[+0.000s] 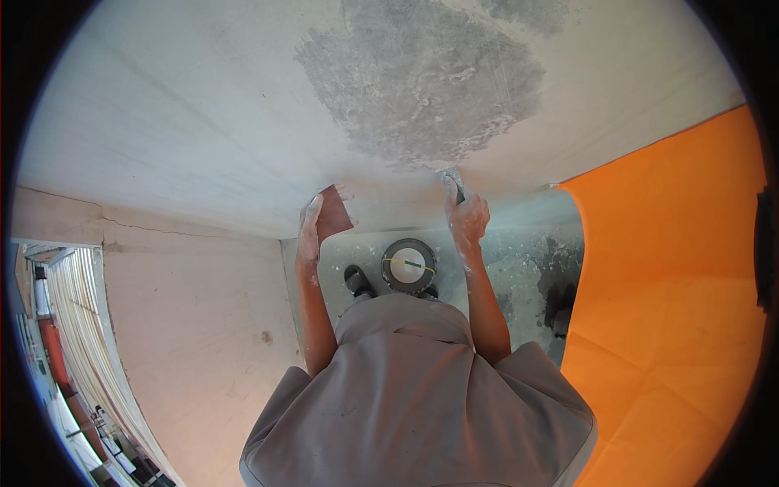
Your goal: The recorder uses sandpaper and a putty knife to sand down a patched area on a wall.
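My left hand (309,217), dusted white, holds a reddish-brown sheet of sandpaper (333,213) in front of the wall. Its thumb lies along the near edge, and several fingertips show past the far edge. My right hand (467,217) is closed around a scraper (454,178) whose blade meets the wall at the lower rim of a rough grey patch (426,77). Pale, smooth coating (187,114) surrounds that patch. White flecks and scratches mark the grey area, mostly along its lower right.
A dark round bucket (409,243) with a pale inside and a yellow strip across it stands between my feet. An orange sheet (665,284) hangs at the right. To the left is a side wall (195,300) with a crack and an opening. White specks dot the grey floor (511,260).
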Motion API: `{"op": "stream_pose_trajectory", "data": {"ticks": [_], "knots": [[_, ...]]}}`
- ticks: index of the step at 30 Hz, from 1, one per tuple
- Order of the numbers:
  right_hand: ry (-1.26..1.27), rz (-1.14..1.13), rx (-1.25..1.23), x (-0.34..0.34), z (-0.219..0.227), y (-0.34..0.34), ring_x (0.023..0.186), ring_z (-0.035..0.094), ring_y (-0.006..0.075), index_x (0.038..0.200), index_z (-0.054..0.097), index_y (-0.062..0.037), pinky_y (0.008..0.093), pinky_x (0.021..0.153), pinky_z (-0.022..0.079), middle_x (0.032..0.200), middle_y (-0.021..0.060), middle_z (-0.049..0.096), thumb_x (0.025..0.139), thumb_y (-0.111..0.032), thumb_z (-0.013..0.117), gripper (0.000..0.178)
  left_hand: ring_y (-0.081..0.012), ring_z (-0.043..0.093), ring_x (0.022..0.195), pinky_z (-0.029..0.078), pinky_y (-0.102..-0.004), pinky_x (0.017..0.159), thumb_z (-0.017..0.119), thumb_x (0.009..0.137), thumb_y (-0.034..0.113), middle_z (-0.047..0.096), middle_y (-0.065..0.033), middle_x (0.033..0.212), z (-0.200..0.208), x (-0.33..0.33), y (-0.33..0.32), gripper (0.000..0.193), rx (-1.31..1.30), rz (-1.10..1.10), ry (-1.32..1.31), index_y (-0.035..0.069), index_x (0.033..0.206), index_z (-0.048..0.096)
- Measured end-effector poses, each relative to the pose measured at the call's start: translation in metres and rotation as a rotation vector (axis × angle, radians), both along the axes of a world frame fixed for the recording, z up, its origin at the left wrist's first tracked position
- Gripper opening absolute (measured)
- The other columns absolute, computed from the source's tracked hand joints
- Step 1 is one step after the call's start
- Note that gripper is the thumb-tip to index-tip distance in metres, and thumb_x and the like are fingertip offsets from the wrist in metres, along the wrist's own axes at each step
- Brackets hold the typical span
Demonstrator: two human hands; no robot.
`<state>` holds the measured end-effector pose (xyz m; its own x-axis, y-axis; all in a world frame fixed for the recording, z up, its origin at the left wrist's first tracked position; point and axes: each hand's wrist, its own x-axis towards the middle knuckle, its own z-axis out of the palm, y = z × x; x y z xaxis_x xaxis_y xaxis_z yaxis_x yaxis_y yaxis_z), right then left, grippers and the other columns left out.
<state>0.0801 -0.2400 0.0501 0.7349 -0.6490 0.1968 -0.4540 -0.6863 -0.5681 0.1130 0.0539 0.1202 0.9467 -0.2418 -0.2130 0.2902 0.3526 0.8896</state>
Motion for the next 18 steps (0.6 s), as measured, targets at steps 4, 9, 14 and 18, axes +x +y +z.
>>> {"op": "stream_pose_trajectory", "data": {"ticks": [4, 9, 14, 18], "knots": [[-0.027, 0.008, -0.021, 0.004, -0.01, 0.0, 0.081, 0.066, 0.0464, 0.089, 0.076, -0.002, 0.0565, 0.079, 0.051, 0.08, 0.0231, 0.07, 0.097, -0.057, 0.063, 0.057, -0.0225, 0.069, 0.078, 0.057, -0.0358, 0.07, 0.048, 0.106, 0.047, 0.07, -0.0117, 0.115, 0.006, 0.0, 0.008, 0.055, -0.009, 0.002, 0.006, 0.004, 0.137, 0.061], [-0.108, 0.054, 0.2, 0.015, -0.058, -0.005, 0.047, 0.055, 0.0296, 0.074, 0.069, -0.0042, 0.0472, 0.052, 0.047, 0.057, 0.0113, 0.059, 0.099, -0.06, 0.061, 0.062, -0.0208, 0.068, 0.075, 0.056, -0.0342, 0.067, 0.05, 0.105, 0.047, 0.07, -0.011, 0.111, 0.011, 0.005, 0.013, 0.054, 0.001, -0.009, -0.032, 0.004, 0.136, 0.062], [-0.194, 0.007, 1.57, 0.006, -0.002, 0.044, 0.036, 0.024, 0.0088, 0.068, 0.042, -0.0187, 0.0274, 0.037, 0.019, 0.05, -0.0059, 0.03, 0.104, -0.061, 0.051, 0.057, -0.0207, 0.068, 0.074, 0.056, -0.0343, 0.067, 0.05, 0.105, 0.048, 0.07, -0.011, 0.111, 0.016, -0.008, 0.017, 0.055, 0.01, 0.064, 0.001, 0.004, 0.136, 0.062], [-0.211, 0.06, 1.926, 0.005, 0.004, 0.033, 0.037, 0.021, 0.0096, 0.073, 0.043, -0.0173, 0.0284, 0.037, 0.018, 0.053, -0.0059, 0.023, 0.105, -0.061, 0.049, 0.054, -0.0209, 0.068, 0.074, 0.056, -0.0347, 0.068, 0.048, 0.105, 0.048, 0.07, -0.0113, 0.111, 0.014, -0.014, 0.018, 0.055, 0.067, 0.045, -0.016, 0.004, 0.135, 0.062]]}}
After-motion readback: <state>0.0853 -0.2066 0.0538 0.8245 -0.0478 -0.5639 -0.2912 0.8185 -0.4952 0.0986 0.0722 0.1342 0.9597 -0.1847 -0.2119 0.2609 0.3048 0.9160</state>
